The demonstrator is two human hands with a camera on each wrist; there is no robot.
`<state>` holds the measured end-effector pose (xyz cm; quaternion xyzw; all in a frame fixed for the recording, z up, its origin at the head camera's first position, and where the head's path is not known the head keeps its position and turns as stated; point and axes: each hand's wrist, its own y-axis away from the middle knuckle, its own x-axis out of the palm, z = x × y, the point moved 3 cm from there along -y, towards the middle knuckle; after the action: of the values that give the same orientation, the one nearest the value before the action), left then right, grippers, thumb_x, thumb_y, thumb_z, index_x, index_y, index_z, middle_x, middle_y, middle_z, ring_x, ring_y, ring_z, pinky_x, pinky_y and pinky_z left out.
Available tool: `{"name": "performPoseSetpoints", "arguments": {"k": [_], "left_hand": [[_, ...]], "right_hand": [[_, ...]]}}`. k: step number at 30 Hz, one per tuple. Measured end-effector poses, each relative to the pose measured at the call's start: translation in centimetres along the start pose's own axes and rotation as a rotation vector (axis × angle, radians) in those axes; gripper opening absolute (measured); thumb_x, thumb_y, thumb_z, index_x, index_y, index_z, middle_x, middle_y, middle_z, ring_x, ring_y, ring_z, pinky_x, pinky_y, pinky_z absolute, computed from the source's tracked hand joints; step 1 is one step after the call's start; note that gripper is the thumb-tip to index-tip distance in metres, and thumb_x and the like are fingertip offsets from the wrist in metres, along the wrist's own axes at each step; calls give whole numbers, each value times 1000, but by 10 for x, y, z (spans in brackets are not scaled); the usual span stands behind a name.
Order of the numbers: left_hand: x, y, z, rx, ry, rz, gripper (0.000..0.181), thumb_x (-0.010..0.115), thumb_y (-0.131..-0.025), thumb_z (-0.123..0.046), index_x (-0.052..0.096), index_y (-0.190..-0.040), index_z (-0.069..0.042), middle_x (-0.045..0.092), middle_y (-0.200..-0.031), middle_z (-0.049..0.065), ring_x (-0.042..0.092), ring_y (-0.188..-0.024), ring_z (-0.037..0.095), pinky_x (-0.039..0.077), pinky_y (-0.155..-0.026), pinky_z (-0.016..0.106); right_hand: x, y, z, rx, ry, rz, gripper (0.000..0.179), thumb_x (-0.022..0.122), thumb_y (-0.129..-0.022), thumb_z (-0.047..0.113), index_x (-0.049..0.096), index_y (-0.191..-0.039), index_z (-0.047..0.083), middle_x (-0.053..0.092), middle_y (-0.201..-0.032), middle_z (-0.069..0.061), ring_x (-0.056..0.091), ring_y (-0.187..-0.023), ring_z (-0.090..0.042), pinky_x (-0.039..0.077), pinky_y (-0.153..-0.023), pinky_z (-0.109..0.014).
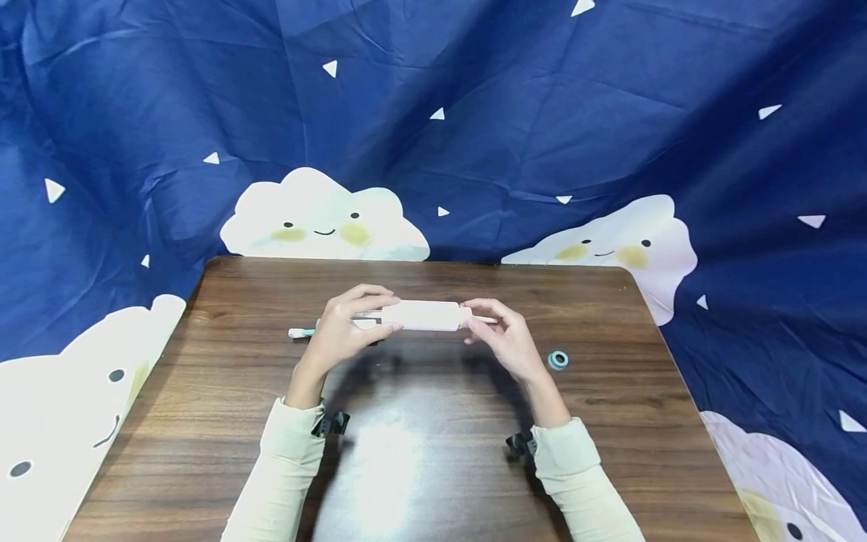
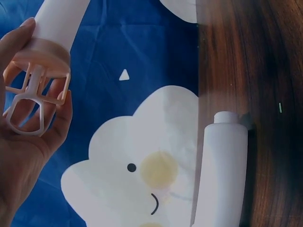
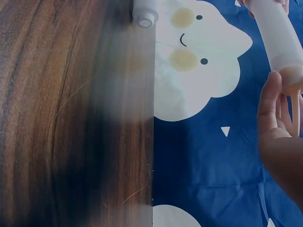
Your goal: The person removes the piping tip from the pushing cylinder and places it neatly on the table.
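Observation:
Both hands hold a white syringe-like tube (image 1: 427, 315) level above the table. My left hand (image 1: 341, 331) grips its left end between thumb and fingers. In the left wrist view, that end has a peach collar (image 2: 49, 59) with open side grips and a rod ending in a white ring (image 2: 27, 115). At the tube's right end, my right hand (image 1: 506, 340) pinches the pale end piece (image 1: 464, 317). A thin peach stem (image 3: 295, 111) extends from it beside the palm. The right hand's lower fingers are partly hidden.
A white bottle-shaped piece (image 2: 225, 175) lies on the wooden table (image 1: 433, 467), mostly behind the left hand in the head view. Near it rests a slim item with a white tip and teal neck (image 1: 301, 333). A teal ring (image 1: 558, 360) lies right of the right hand.

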<state>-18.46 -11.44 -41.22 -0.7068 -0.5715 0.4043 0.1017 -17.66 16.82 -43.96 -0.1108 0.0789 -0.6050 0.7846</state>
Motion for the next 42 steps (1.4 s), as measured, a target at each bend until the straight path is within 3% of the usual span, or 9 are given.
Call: {"name": "performPoseSetpoints", "arguments": {"k": [10, 17, 22, 26, 34, 37, 42], "left_hand": [[-1, 1, 1, -8, 3, 5, 37, 90, -78, -15, 79, -112, -14, 70, -115, 0, 66, -104, 18, 49, -86, 27], [-1, 0, 0, -11, 18, -17, 38, 92, -73, -6, 78, -109, -5, 71, -112, 9, 67, -101, 26, 48, -86, 23], [-5, -4, -14, -15, 20, -32, 37, 90, -71, 3, 77, -106, 1, 71, -109, 15, 67, -100, 29, 47, -89, 21], [-10, -5, -23, -12, -1, -47, 36, 89, -71, 4, 76, -105, 2, 70, -107, 16, 67, -100, 30, 47, -91, 22], [-16, -5, -19, -5, -7, -51, 34, 86, -73, 9, 74, -104, 6, 68, -106, 21, 66, -98, 34, 56, -85, 36], [-19, -5, -13, -25, -1, -53, 33, 85, -75, 9, 73, -105, 8, 68, -107, 22, 66, -99, 36, 57, -84, 31], [-21, 5, 29, -118, 28, -59, 34, 87, -79, -2, 75, -111, -1, 69, -113, 13, 66, -104, 29, 55, -86, 21]], "right_hand": [[0, 1, 1, -26, -75, -1, 34, 66, -91, -12, 57, -124, -16, 66, -121, -20, 70, -100, -18, 60, -76, -32], [-1, 2, -3, -6, -110, -6, 33, 65, -92, -10, 56, -123, -17, 69, -109, -8, 69, -95, -19, 60, -76, -33], [-3, 3, -4, 2, -100, -12, 34, 65, -93, -10, 55, -123, -19, 68, -105, -11, 69, -93, -24, 60, -77, -37], [-6, 3, -4, 10, -99, -29, 34, 65, -92, -10, 55, -123, -20, 68, -107, -10, 69, -93, -19, 60, -76, -37], [-17, 3, -5, -6, -108, -61, 34, 64, -92, -12, 52, -123, -23, 68, -105, -7, 69, -91, -16, 60, -75, -38], [-21, 3, -5, -3, -111, -70, 34, 63, -93, -11, 52, -123, -24, 68, -106, -7, 69, -91, -16, 60, -74, -34], [-25, 5, -3, 18, -104, -75, 35, 62, -93, -11, 51, -124, -23, 68, -107, -7, 68, -93, -16, 60, -75, -35]]}}
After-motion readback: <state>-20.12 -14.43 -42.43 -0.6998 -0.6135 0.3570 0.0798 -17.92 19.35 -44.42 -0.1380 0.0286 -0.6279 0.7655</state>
